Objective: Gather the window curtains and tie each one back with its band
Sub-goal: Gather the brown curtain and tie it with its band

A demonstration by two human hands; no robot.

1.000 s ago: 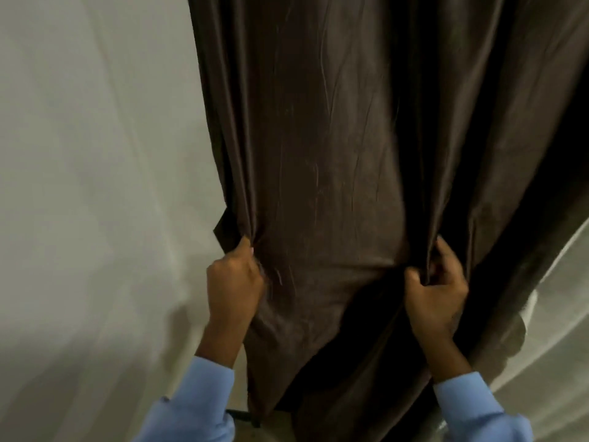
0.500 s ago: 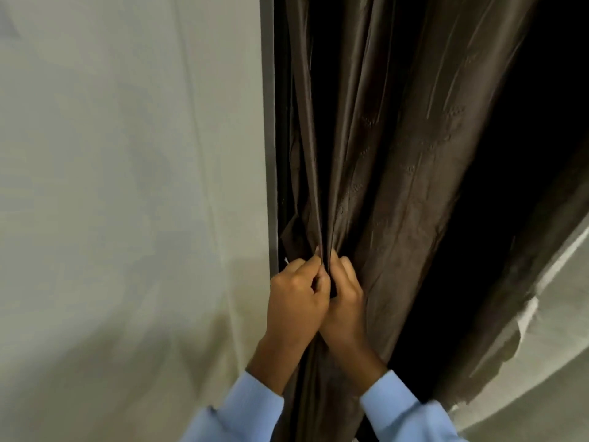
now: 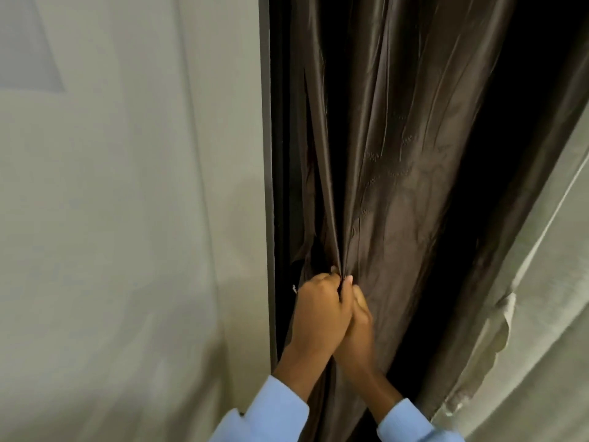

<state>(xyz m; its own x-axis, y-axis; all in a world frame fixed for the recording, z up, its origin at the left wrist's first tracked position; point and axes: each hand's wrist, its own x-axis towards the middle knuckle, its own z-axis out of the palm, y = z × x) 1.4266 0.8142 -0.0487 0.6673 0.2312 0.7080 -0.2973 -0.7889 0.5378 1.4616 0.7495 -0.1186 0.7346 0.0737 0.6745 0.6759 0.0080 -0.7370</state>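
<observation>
A dark brown, shiny curtain (image 3: 392, 186) hangs in bunched folds down the middle of the view. My left hand (image 3: 318, 314) and my right hand (image 3: 358, 327) are pressed side by side, both shut on a gathered pinch of its fabric near the curtain's left edge. The folds run up from that pinch. No tie-back band shows anywhere. Both wrists wear light blue sleeves.
A pale wall (image 3: 127, 218) fills the left half, ending at a dark vertical frame edge (image 3: 267, 186) just left of my hands. On the right hangs a light beige curtain or lining (image 3: 541, 314) with a frayed edge.
My hands were far apart on a spread curtain one second ago. They came together and bunched the fabric into folds. Since half a second ago they hold the same pinch, barely shifted.
</observation>
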